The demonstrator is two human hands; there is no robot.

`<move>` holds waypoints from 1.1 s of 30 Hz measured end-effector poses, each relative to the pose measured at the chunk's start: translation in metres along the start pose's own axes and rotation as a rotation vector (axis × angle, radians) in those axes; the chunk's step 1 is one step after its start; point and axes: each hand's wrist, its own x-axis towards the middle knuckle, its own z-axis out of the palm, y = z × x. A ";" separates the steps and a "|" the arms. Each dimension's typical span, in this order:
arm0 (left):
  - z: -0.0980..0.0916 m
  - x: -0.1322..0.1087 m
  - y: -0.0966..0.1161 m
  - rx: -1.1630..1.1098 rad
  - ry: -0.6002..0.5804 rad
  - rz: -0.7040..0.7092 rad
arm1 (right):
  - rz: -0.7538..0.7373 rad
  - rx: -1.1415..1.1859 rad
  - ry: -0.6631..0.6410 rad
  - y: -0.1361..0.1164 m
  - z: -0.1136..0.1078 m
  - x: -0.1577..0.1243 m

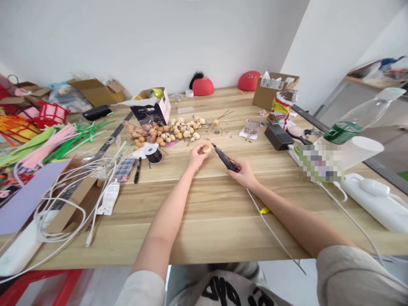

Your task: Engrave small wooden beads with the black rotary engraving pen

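My left hand point(198, 156) grips a small round tan ball point(206, 149), like a dried gourd or nut, between thumb and fingers above the table. Wrapped in my right hand point(244, 172) is a slim dark rotary tool point(225, 159), its tip pointing up and left towards the ball. A small gap separates tip and ball. From the tool's rear a white cable point(266, 223) with a yellow tag point(264, 210) runs down over the table edge. Beyond my hands lies a pile of similar pale balls point(188, 127), with browner ones point(149, 132) to its left.
A black thread spool point(153, 153) and a marker point(137, 170) lie left of my hands. Coiled white cables point(75, 199) and pipe cleaners point(51, 146) crowd the left side. On the right stand a black box point(279, 137), a tilted bottle point(360, 117) and a power strip point(376, 199).
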 end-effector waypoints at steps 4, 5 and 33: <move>-0.001 0.001 -0.001 -0.009 -0.026 0.005 | -0.046 -0.026 -0.017 -0.002 -0.001 0.000; -0.001 0.001 -0.001 -0.011 -0.034 -0.001 | -0.056 -0.035 -0.019 -0.002 -0.001 0.000; -0.003 0.003 -0.003 0.002 -0.067 -0.030 | 0.006 -0.044 -0.112 -0.010 -0.008 0.004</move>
